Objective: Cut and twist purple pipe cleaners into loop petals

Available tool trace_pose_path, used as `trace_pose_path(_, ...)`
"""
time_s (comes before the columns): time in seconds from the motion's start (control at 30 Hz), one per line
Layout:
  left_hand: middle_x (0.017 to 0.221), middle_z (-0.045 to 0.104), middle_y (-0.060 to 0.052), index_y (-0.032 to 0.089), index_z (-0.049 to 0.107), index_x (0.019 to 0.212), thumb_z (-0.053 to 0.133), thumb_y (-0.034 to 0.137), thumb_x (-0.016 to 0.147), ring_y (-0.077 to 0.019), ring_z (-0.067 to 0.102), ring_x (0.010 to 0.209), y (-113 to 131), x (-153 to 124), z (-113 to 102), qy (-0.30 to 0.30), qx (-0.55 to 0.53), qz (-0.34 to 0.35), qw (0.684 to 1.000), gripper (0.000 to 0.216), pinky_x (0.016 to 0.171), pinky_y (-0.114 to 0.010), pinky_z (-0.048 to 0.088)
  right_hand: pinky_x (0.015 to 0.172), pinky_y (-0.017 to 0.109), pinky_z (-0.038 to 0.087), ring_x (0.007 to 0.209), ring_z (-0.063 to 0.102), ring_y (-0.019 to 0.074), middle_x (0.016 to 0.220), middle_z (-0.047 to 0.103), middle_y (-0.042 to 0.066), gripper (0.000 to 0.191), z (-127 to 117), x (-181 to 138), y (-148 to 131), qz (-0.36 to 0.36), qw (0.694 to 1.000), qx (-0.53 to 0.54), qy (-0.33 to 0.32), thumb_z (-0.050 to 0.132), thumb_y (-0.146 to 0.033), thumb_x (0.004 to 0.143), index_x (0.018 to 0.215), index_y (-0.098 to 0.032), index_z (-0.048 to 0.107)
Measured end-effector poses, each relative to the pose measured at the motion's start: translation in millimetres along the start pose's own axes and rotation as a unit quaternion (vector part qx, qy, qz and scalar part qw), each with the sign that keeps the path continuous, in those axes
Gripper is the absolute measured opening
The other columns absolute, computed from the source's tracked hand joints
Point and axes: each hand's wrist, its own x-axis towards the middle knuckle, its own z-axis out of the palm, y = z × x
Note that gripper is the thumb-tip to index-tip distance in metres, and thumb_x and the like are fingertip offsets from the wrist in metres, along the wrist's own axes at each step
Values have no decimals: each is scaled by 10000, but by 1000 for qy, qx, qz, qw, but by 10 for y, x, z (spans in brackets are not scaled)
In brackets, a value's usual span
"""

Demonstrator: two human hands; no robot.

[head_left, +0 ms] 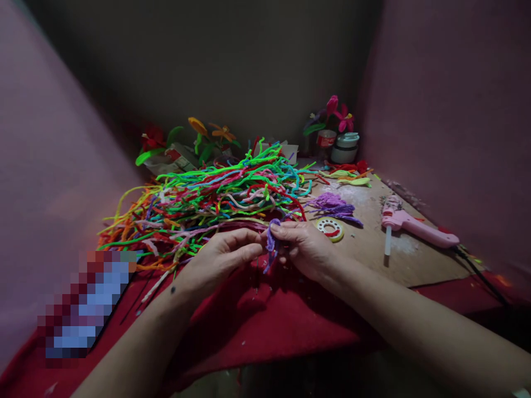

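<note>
Between my two hands is a purple pipe cleaner (271, 243), bent into a loop with its ends hanging down. My right hand (309, 249) pinches the loop between thumb and fingers. From the other side, my left hand (232, 251) is closed, its fingertips meeting at the left edge of the purple piece. Just behind the hands spreads a large tangled heap of coloured pipe cleaners (232, 188). A bundle of shaped purple pieces (334, 207) lies on the cardboard, beyond my right hand, near a roll of tape (331, 229).
A pink glue gun (423, 226) rests on the cardboard sheet (435, 265) at right, its cord trailing off. Pipe-cleaner flowers (342, 117) and a lidded jar (345, 148) stand at the back. A pixelated flat object (91, 304) lies left on the red cloth (265, 331).
</note>
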Motion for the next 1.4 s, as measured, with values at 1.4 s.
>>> trace_pose_path(1.4,521,536,21,126,549,599,579,275,733,-63,421,472,-80,32,164,36,11,1,999,202,472,-184,295,412,182,300,416,413,44,517,506,-48,84,155,-80,-28,-60,978,-180,84,624,-190,602,612,-142,556)
